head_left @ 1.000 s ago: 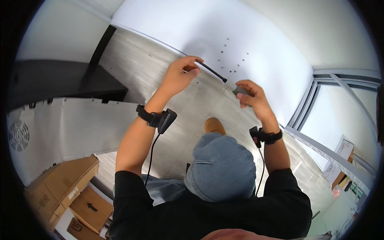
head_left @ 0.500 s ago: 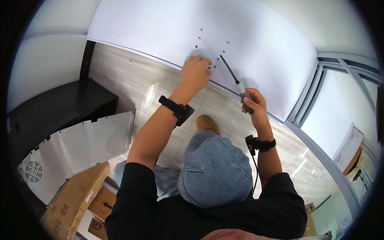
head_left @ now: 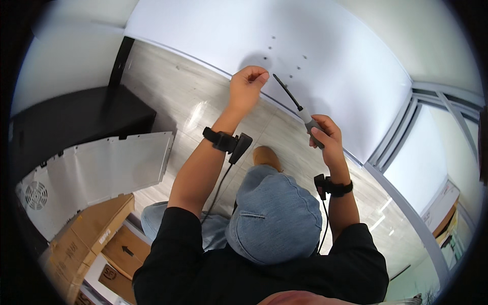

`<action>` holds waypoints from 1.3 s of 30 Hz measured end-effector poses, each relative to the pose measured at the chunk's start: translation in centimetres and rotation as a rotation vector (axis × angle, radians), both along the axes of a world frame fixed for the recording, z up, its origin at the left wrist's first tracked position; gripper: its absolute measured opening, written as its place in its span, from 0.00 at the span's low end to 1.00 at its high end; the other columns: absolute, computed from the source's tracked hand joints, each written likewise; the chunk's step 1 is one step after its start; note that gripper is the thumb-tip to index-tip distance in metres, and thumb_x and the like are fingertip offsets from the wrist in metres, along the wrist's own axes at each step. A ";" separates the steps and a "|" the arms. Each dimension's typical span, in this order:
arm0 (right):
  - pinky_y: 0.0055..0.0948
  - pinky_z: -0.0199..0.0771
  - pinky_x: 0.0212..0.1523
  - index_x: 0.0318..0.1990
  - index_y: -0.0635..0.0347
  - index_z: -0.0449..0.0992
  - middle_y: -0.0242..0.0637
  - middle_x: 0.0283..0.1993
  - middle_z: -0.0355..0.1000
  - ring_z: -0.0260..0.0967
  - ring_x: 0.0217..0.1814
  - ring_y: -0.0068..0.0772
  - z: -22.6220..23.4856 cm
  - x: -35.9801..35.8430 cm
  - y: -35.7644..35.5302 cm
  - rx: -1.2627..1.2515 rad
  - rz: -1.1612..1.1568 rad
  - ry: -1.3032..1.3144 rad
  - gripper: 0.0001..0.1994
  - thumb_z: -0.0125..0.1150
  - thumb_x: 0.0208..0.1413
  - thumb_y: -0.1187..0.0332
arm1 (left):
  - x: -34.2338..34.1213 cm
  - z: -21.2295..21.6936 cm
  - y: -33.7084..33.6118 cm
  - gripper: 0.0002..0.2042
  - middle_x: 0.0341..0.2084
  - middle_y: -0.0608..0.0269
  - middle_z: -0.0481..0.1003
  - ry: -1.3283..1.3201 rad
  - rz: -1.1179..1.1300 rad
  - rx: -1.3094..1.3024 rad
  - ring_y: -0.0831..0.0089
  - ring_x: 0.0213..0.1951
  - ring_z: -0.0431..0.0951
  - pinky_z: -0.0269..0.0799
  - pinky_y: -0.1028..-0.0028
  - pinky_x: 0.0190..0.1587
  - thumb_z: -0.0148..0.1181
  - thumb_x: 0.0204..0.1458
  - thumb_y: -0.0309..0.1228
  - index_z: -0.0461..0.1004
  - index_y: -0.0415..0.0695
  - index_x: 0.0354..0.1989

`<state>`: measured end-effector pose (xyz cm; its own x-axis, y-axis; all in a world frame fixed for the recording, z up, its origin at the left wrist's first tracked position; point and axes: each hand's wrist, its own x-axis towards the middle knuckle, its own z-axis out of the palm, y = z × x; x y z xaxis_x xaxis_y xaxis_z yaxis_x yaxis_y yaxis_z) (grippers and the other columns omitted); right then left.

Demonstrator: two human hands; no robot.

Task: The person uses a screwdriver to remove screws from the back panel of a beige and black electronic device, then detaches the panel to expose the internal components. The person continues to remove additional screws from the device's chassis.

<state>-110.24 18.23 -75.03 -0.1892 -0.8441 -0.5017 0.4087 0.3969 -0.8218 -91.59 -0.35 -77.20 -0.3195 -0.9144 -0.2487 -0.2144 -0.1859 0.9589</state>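
Observation:
In my right hand (head_left: 325, 132) is a screwdriver (head_left: 305, 114) with a grey and white handle and a dark shaft, its tip slanting up and to the left. My left hand (head_left: 247, 89) is closed in a pinch by the near edge of the white tabletop (head_left: 203, 30), a short way left of the screwdriver's tip. Whatever sits between its fingertips is too small to make out. Beyond both hands, several small dark screws (head_left: 298, 67) lie in two loose rows on the tabletop.
To the left are a black bench (head_left: 76, 114), a metal panel with a round vent (head_left: 112, 157) and opened cardboard boxes (head_left: 91, 223). A grey metal frame (head_left: 396, 129) bounds the right side. Below the hands are the wood-look floor (head_left: 195, 96) and my knee (head_left: 274, 218).
My left hand has come away from the nearest screws on the tabletop, and its fingers have drawn together into a pinch. The right hand still holds the screwdriver, about where it was.

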 end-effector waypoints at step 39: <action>0.36 0.67 0.31 0.39 0.63 0.71 0.43 0.29 0.73 0.71 0.31 0.39 8.7 36.1 -19.1 -0.461 1.748 1.238 0.12 0.58 0.50 0.65 | 34.7 -3.4 11.0 0.06 0.33 0.50 0.73 0.999 1.140 0.665 0.65 0.33 0.76 0.77 0.70 0.38 0.41 0.56 0.22 0.65 0.34 0.37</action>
<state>-74.17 -0.83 -66.35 0.7058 -0.4665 -0.5331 -0.7010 -0.5685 -0.4306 -56.92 10.65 -80.59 0.1342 -0.5995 -0.7890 0.9236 -0.2129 0.3188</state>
